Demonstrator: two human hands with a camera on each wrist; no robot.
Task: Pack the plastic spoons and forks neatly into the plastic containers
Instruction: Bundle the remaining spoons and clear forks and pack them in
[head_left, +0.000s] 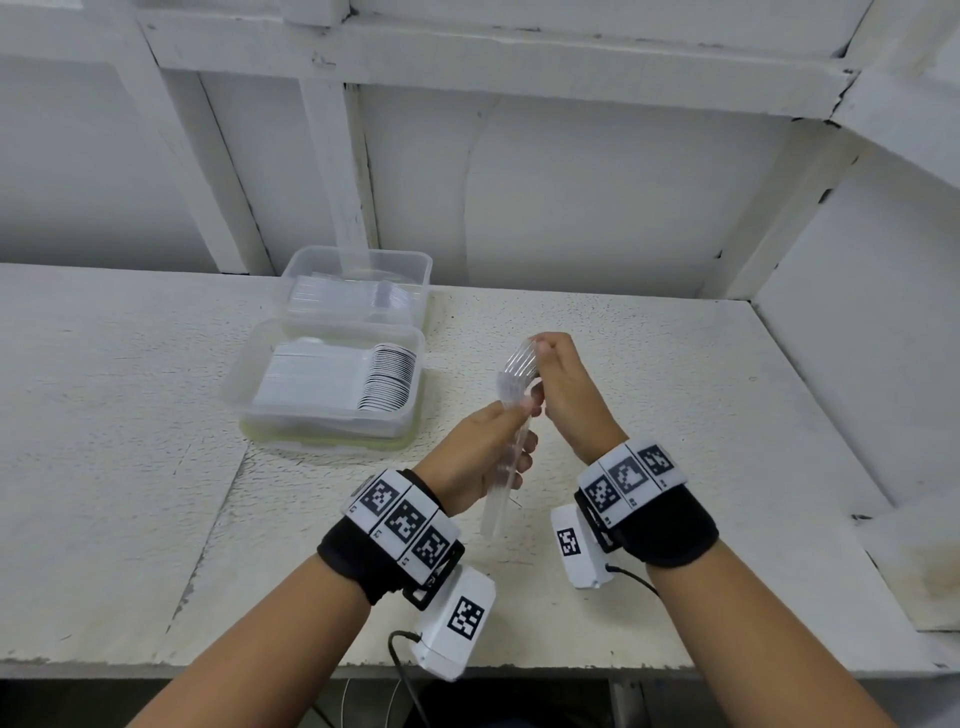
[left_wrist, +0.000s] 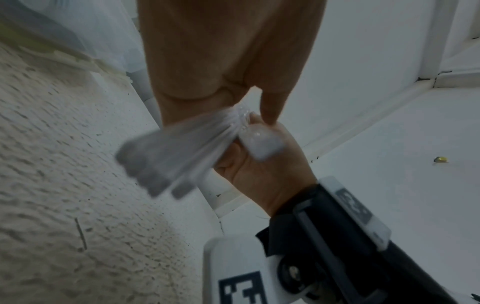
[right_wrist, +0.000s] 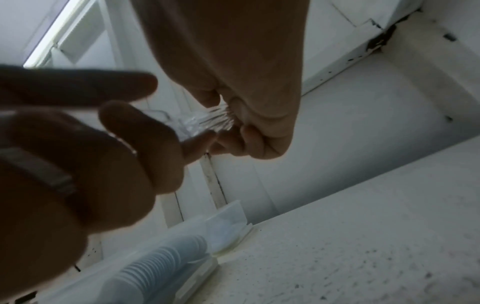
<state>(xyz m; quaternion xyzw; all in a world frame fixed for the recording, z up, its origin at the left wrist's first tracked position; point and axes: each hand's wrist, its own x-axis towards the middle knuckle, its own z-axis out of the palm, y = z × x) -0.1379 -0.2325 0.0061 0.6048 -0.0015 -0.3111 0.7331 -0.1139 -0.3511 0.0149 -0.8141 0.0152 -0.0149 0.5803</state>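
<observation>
A bundle of clear plastic forks (head_left: 511, 405) is held upright above the table by both hands. My left hand (head_left: 493, 447) grips the handles, which stick out below it. My right hand (head_left: 543, 371) pinches the tine end from the right. In the left wrist view the fork handles (left_wrist: 161, 162) fan out, blurred, toward the camera. The right wrist view shows the tines (right_wrist: 210, 121) between the fingers of both hands. At the left, the near clear container (head_left: 244, 374) holds a row of white spoons (head_left: 384, 379). The far container (head_left: 415, 260) behind it holds clear forks (head_left: 353, 299).
The two containers stand on yellow-green lids (head_left: 322, 441) on the white textured table (head_left: 675, 415). A white panelled wall (head_left: 571, 182) runs along the back and a side wall closes the right. The table's front edge (head_left: 208, 662) lies below my forearms.
</observation>
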